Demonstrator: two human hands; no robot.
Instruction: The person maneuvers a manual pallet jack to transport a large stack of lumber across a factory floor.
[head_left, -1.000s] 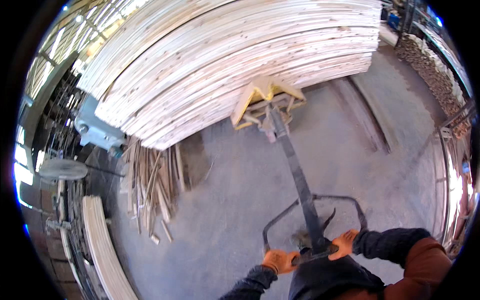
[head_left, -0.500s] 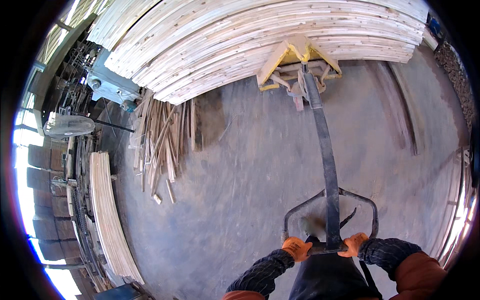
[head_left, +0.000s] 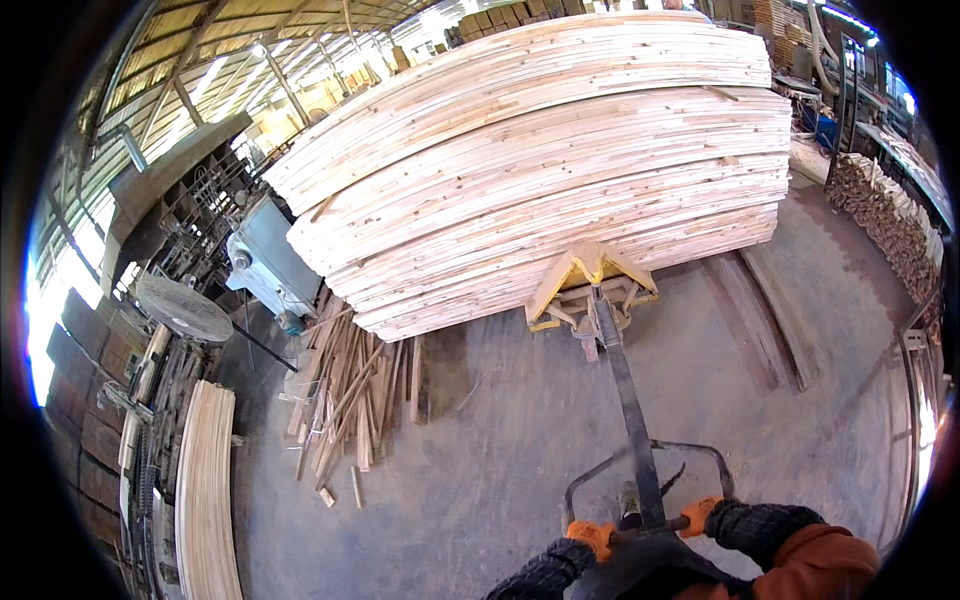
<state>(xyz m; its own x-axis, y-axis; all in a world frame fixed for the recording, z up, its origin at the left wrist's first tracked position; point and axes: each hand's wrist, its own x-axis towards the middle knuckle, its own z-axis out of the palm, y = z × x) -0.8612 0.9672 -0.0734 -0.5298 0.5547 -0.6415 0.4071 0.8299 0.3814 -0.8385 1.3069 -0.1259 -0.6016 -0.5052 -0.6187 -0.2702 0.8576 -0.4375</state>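
A yellow pallet jack (head_left: 590, 283) stands under the front of a tall stack of pale boards (head_left: 560, 150). Its long dark handle (head_left: 632, 425) slopes down toward me and ends in a crossbar with a bent metal loop. My left hand (head_left: 593, 538), in an orange glove, is wrapped round the left end of the crossbar. On the right end my right hand (head_left: 700, 514), gloved the same, is closed too. One of my shoes (head_left: 629, 500) shows beside the handle. The jack's forks are hidden beneath the load.
Loose wood strips (head_left: 345, 400) lie heaped on the floor at left, near a grey-blue machine (head_left: 275, 255) and a round fan (head_left: 185, 307). A bundle of long boards (head_left: 207, 490) lies farther left. Dark rails (head_left: 765, 320) run along the floor at right; stacked wood pieces (head_left: 880, 225) stand beyond.
The view has tipped upward, so the whole stack and the roof now show. My hands appear lower in the picture, both still on the crossbar.
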